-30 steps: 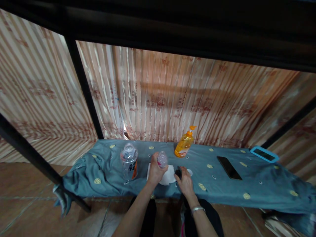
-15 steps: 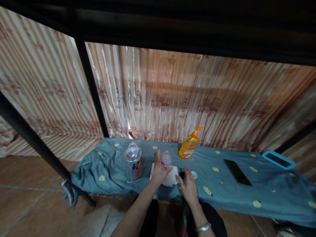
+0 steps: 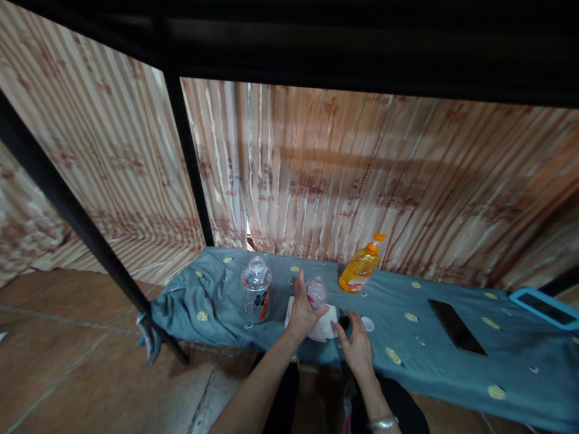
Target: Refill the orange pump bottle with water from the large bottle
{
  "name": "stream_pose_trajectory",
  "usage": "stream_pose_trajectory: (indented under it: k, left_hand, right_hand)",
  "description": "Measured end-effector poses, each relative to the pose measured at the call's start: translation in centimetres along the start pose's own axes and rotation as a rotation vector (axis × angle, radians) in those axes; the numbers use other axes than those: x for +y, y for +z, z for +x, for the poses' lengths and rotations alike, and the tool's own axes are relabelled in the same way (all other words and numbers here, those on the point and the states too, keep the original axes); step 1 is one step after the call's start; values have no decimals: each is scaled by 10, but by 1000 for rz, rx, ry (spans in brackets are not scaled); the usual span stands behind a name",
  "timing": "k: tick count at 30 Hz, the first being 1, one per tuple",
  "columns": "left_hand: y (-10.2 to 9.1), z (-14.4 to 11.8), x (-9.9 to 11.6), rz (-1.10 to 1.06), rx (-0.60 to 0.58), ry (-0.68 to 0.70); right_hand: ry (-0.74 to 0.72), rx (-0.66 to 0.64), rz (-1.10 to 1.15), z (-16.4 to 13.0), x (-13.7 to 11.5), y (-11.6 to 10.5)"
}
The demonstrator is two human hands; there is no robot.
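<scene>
My left hand (image 3: 304, 313) is wrapped round a small clear plastic bottle (image 3: 317, 290) with a bit of pink on its side. The bottle stands almost upright at the back edge of a white folded cloth or paper (image 3: 324, 328). Right of that, the thumb and fingers of my right hand (image 3: 358, 345) curve around a small black round cup or cap (image 3: 345, 323) and appear to grip it. Just beyond those fingers lies a white round lid (image 3: 368, 324). A larger clear bottle (image 3: 256, 292) without a cap, with a black and orange label, stands left of my left hand.
An orange pump bottle (image 3: 360, 269) stands behind my hands. To the right lie a dark phone (image 3: 456, 328) and a blue-framed device (image 3: 545, 307). Everything rests on a bench under a blue-green sheet (image 3: 407, 346). Black posts (image 3: 187, 150) and an overhead beam frame it; a curtain hangs behind.
The camera has turned slightly left, so the scene sits farther right in the picture. Both hands keep nearly the same places by the small bottle and the black round thing.
</scene>
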State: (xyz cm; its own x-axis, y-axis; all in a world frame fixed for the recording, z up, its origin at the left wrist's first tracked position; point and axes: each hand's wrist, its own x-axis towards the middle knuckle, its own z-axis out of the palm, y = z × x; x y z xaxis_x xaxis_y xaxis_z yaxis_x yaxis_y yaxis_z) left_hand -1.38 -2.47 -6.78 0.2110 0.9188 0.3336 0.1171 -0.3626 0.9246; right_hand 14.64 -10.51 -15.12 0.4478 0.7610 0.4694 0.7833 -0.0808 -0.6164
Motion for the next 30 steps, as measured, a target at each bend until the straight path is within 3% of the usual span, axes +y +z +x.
stream_pose_trajectory:
  k: [6, 9, 13, 17, 21, 24, 27, 30]
  left_hand:
    - [-3, 0, 3, 19, -4, -17]
    - [-14, -18, 0, 38, -9, 2]
    - [-48, -69, -20, 100, -11, 0]
    - [-95, -103, -39, 146, 140, -81]
    - [-131, -83, -34, 198, 363, -103]
    - [-143, -53, -26, 243, 473, -97]
    - [-142, -28, -21, 238, 483, -116]
    - [-136, -13, -21, 168, 420, -115]
  right_hand:
    - [18, -13, 25, 0, 1, 2]
    - [33, -12, 38, -1, 1, 1]
    - [66, -14, 64, -1, 2, -3]
    - [104, -11, 101, 1, 2, -8]
    - [154, 17, 132, -4, -4, -16]
    - [183, 26, 168, -18, -10, -23]
    - [211, 24, 215, -38, -14, -28]
    - [258, 9, 267, -65, -17, -28]
